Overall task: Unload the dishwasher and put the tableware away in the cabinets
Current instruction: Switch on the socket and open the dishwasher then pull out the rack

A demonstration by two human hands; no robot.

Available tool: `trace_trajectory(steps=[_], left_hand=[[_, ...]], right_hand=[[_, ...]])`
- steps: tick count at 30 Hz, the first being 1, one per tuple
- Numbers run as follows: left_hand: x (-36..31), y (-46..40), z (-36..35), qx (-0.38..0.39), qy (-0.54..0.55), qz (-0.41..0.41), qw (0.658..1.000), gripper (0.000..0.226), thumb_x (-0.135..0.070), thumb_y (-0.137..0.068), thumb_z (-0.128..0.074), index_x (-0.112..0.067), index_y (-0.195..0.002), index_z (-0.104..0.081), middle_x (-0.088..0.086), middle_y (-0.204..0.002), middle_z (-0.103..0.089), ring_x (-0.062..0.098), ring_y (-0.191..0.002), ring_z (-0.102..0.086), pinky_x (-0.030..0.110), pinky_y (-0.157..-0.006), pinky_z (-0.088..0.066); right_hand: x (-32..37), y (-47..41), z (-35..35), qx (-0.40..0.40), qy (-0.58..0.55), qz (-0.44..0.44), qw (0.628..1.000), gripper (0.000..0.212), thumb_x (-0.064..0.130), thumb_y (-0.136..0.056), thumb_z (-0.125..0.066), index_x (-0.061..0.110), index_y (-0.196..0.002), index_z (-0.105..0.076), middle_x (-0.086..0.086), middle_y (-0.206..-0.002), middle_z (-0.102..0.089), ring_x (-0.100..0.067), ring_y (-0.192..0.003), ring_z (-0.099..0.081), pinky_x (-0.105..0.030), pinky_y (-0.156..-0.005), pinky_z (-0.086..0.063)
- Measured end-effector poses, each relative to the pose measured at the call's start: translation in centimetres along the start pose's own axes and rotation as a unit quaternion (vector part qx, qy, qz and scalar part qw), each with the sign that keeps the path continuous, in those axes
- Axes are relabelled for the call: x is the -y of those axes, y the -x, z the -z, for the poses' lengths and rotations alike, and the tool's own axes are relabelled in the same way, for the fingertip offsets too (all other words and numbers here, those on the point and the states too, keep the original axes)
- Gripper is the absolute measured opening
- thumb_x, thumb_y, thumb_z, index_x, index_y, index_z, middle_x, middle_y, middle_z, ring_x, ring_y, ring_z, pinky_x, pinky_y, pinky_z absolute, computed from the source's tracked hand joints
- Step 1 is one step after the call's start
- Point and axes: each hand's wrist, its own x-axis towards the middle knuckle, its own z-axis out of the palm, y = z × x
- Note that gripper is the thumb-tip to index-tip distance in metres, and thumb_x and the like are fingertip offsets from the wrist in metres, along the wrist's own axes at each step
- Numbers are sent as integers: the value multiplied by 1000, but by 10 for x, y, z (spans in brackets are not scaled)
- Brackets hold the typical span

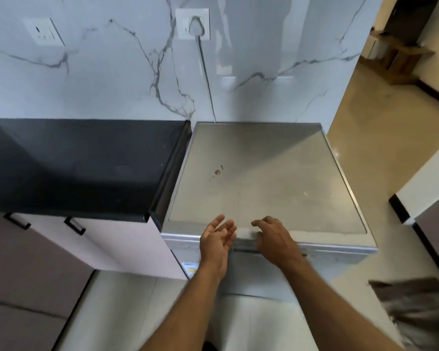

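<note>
A silver freestanding dishwasher [264,178] stands against the marble wall, seen from above, its door closed. Both hands hover at the top front edge of the dishwasher. My left hand [217,239] is open, palm turned inward, fingers straight and holding nothing. My right hand [274,238] is palm down with loosely bent fingers over the front lip, its thumb near the edge; it grips nothing. No tableware is visible.
A black countertop [81,165] adjoins the dishwasher on the left, above pale cabinet doors [117,239] with black handles. A plugged cord [205,77] runs down the wall behind. Open tiled floor lies to the right, and a dark blurred object [421,307] sits at lower right.
</note>
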Motion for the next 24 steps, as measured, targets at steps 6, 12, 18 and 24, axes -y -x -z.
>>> trace_trajectory(steps=[6,12,18,24], left_hand=[[50,8,23,-79,127,96,984,39,9,-95,-31,-13,-110,-60,13,-105,-66,25,-92,-66,35,-84,-52],[85,8,19,-102,161,152,970,36,11,-92,-32,-8,-100,-62,13,-90,-64,24,-79,-61,32,-70,-56],[105,-18,1,-90,162,165,969,47,16,-86,-31,-2,-117,-62,12,-96,-63,23,-93,-57,36,-94,-48],[107,-36,-10,-77,214,189,955,28,6,-92,-38,-4,-86,-63,11,-72,-68,24,-79,-61,37,-98,-45]], right_hand=[[-5,8,-9,-14,-15,-23,1000,37,7,-90,-54,9,-125,-65,-11,-122,-63,-30,-113,-57,-35,-98,-45],[-9,12,-5,-3,-16,-33,999,43,1,-88,-53,9,-129,-63,-7,-126,-63,-26,-118,-56,-32,-100,-43],[-12,5,-1,13,9,-47,999,40,1,-87,-53,13,-122,-68,-5,-118,-68,-25,-107,-63,-31,-96,-47],[-12,1,-4,-4,11,-55,998,30,3,-87,-58,12,-111,-74,-7,-108,-70,-27,-98,-66,-32,-89,-49]])
